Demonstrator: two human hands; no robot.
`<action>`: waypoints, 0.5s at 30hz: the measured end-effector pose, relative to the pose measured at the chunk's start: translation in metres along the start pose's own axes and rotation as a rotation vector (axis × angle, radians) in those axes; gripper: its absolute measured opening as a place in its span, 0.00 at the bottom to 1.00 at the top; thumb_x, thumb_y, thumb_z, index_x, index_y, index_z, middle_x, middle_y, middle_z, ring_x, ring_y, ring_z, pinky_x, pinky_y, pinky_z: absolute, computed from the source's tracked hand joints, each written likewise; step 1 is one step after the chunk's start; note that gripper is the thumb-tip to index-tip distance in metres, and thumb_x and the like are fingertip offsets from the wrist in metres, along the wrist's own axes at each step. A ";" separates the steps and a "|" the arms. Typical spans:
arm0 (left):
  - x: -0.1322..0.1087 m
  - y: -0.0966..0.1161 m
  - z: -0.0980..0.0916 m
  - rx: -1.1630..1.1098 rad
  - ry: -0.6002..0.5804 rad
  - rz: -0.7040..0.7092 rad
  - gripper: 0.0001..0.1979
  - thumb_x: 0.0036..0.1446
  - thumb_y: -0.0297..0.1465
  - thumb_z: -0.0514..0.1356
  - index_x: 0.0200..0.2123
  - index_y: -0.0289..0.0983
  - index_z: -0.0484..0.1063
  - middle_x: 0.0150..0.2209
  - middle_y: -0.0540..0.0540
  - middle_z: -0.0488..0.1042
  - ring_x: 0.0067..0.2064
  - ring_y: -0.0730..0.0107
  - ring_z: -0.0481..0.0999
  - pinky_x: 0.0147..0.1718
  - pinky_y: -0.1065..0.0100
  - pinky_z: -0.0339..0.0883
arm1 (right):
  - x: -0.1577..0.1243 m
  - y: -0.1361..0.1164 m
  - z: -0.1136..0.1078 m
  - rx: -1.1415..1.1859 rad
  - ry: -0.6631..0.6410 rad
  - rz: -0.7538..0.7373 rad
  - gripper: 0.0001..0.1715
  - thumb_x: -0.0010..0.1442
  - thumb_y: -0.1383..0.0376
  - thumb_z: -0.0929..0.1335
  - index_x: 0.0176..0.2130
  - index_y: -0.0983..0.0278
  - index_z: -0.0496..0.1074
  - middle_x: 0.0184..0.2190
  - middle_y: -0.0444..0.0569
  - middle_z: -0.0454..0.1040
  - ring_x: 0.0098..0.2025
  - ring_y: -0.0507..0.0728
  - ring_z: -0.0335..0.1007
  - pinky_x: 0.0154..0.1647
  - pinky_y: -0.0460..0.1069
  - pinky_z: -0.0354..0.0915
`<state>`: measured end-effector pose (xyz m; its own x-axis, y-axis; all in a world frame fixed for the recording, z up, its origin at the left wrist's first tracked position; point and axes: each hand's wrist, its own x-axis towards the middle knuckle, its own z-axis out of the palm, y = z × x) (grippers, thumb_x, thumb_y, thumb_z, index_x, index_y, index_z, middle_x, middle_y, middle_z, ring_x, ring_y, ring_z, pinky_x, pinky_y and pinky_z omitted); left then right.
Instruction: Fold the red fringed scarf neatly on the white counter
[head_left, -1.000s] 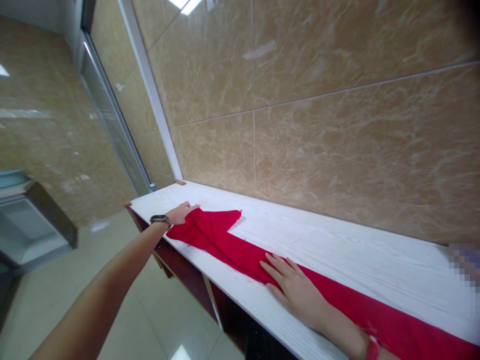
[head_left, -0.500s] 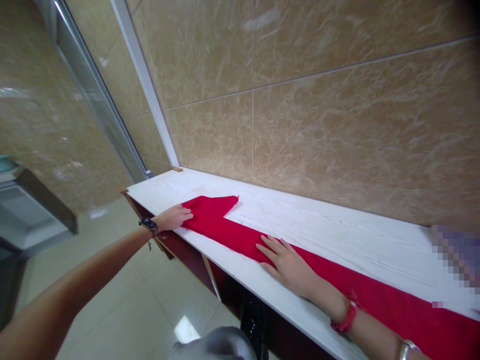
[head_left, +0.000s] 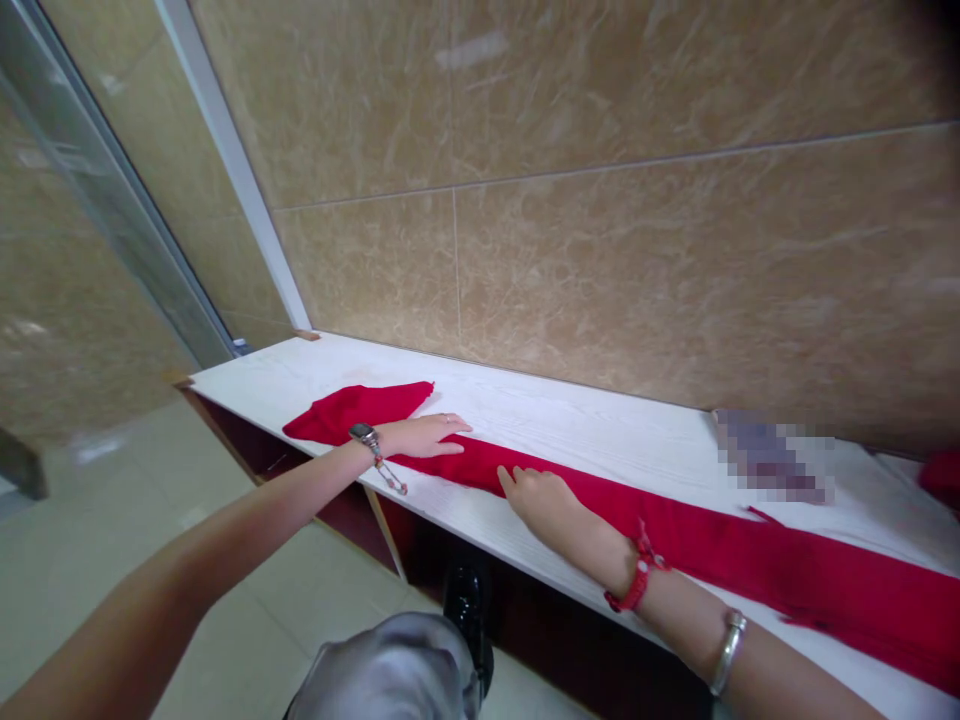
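A long strip of red cloth (head_left: 720, 540) lies along the white wood-grain tabletop (head_left: 600, 420), running from the left part out past the right edge of view. At its left end the cloth flares into a pointed flap. My left hand (head_left: 424, 436) rests across the strip beside that flap, fingers stretched out to the right. Farther right, my right hand (head_left: 536, 492) lies on the cloth with its fingers bent downward; their tips are partly hidden, and I cannot tell whether they pinch the cloth. Frayed threads show on the strip's edges at the right.
A marbled tile wall (head_left: 600, 250) rises behind the tabletop. Toward the back right lies a blurred-out flat item (head_left: 772, 455), with more red fabric (head_left: 941, 478) at the far right edge. Open shelves sit under the top, and my knee (head_left: 390, 665) is in front of them.
My left hand has left the flared end and moved right along the strip, closer to my right hand. The right hand's fingers have curled. The view has swung to the right.
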<state>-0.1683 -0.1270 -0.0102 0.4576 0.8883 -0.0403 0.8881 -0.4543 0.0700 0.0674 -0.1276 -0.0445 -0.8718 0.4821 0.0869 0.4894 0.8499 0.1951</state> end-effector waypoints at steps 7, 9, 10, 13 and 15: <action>0.062 0.002 0.004 -0.198 -0.250 -0.066 0.15 0.51 0.41 0.57 0.33 0.33 0.71 0.31 0.47 0.71 0.33 0.70 0.67 0.32 0.73 0.59 | -0.009 0.003 0.005 0.031 0.051 0.097 0.17 0.59 0.75 0.58 0.47 0.74 0.67 0.41 0.64 0.73 0.43 0.62 0.70 0.35 0.54 0.69; 0.074 0.003 0.004 -0.285 -0.287 -0.073 0.16 0.50 0.41 0.58 0.35 0.34 0.71 0.31 0.49 0.71 0.32 0.71 0.66 0.31 0.74 0.58 | -0.011 0.004 0.001 0.053 0.010 0.112 0.18 0.59 0.75 0.58 0.48 0.73 0.67 0.42 0.64 0.72 0.43 0.62 0.71 0.34 0.53 0.70; 0.079 0.005 0.004 -0.317 -0.314 -0.073 0.17 0.49 0.42 0.57 0.35 0.34 0.70 0.29 0.49 0.70 0.31 0.72 0.65 0.30 0.74 0.57 | -0.013 0.003 -0.002 0.062 -0.023 0.119 0.18 0.59 0.76 0.58 0.48 0.73 0.67 0.43 0.65 0.72 0.43 0.62 0.71 0.34 0.53 0.70; 0.092 0.013 0.005 -0.359 -0.385 -0.029 0.18 0.50 0.44 0.56 0.30 0.33 0.70 0.26 0.50 0.69 0.29 0.73 0.64 0.29 0.73 0.56 | -0.018 0.002 -0.008 0.064 -0.087 0.149 0.21 0.58 0.77 0.58 0.50 0.75 0.66 0.46 0.68 0.70 0.46 0.63 0.70 0.34 0.54 0.70; 0.098 0.018 0.008 -0.378 -0.377 0.005 0.16 0.50 0.42 0.56 0.30 0.33 0.70 0.28 0.50 0.70 0.31 0.72 0.65 0.31 0.73 0.57 | -0.021 0.002 -0.008 0.058 -0.076 0.173 0.21 0.57 0.79 0.58 0.50 0.76 0.66 0.48 0.70 0.69 0.47 0.64 0.70 0.34 0.54 0.70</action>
<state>-0.1071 -0.0489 -0.0206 0.5077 0.7685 -0.3894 0.8399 -0.3407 0.4225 0.0865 -0.1375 -0.0383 -0.7719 0.6345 0.0398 0.6338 0.7630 0.1268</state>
